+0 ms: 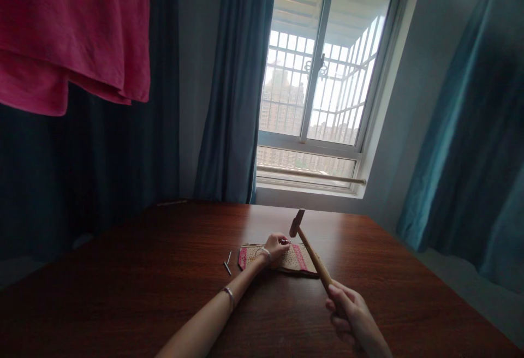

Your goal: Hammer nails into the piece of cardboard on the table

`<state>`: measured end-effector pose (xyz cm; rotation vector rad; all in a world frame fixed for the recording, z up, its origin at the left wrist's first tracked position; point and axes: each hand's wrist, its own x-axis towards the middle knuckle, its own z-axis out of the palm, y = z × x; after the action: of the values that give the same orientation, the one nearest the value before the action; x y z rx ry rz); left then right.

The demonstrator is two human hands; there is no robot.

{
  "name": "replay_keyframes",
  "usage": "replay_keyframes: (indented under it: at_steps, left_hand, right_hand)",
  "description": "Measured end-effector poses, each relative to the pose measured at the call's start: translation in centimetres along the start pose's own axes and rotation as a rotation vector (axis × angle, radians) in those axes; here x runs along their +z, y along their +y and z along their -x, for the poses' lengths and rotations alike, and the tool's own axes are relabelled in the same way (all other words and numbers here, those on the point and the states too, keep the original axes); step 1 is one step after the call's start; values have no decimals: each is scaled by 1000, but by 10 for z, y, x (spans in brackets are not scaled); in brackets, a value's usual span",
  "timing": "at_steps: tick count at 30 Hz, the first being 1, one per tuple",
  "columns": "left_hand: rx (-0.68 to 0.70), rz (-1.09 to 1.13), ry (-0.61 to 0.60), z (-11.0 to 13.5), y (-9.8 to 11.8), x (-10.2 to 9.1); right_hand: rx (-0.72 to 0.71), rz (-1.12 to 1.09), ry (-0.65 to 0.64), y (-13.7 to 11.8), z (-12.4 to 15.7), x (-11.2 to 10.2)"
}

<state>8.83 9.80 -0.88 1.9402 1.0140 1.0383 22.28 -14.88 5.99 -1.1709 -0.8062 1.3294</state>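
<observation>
My right hand (347,311) is wrapped round the wooden handle of a hammer (314,254). The hammer's dark head is raised to the upper left, just right of my left hand (277,247). That left hand rests over a flat tan piece (302,264) with pink bands and many small dots or holes, perhaps cardboard. Its fingers are pinched together near the middle of the piece; whatever they hold is too small to make out. Left of the piece, two thin metal rods (227,268) lie on the table.
The brown wooden table (164,303) spreads out on all sides. Beyond its far edge are a barred window (323,74) and a blue curtain (241,85). Pink cloth (82,30) hangs at the upper left, and another curtain (462,156) is on the right.
</observation>
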Motion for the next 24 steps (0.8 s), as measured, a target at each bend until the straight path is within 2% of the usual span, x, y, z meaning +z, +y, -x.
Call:
replay_keyframes:
  at_steps: [7,15,24]
  left_hand:
    - [-1,-7,-3,-2,-4,2]
    - [11,2,-18,-3,-5,2]
    - [11,6,-20,-3,-8,3]
  right_hand:
    - [16,26,43,2,-1,2]
    - [4,48,-52,-3,3,3]
    - [21,35,-13,1,-1,0]
